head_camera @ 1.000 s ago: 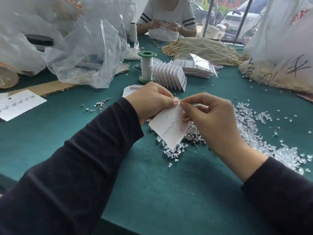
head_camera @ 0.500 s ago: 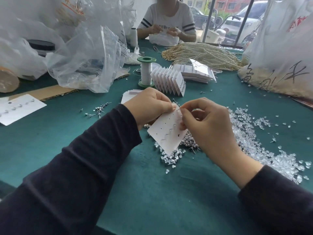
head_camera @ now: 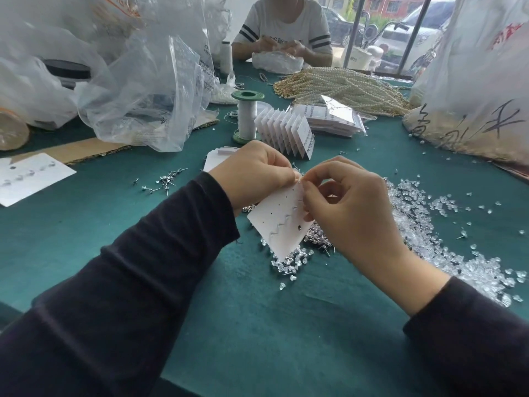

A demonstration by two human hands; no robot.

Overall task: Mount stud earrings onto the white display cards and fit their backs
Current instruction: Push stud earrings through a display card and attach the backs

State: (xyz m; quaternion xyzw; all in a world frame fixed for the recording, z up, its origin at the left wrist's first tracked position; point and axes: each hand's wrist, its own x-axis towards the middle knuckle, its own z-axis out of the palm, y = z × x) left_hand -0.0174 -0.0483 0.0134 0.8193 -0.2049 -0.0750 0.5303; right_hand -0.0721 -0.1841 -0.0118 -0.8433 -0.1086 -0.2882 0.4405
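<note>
My left hand (head_camera: 252,173) is curled, thumb and forefinger pinching the top corner of the display card (head_camera: 282,222). The card hangs tilted, point down, just above the worktop (head_camera: 257,325). My right hand (head_camera: 352,207) is curled too, and its thumb and forefinger nip the same corner from the other side. Whether a stud or a back sits between them is too small to tell.

The card is thin, light and only fairly stiff, so I judge it will buckle if I push far from my grip. The best hold is right beside the hole I am filling, one fingertip behind it. A wavy silver line and rows of small holes run across its face.

Under the card lies a heap of studs (head_camera: 317,239), sharp-posted and prone to roll. The clear backs (head_camera: 415,224) spread to the right, and I expect they are soft, slippery and easy to flick away. More loose studs (head_camera: 164,181) lie to the left. Beyond my hands stand fanned cards (head_camera: 286,133) and a green spool (head_camera: 247,116).
</note>
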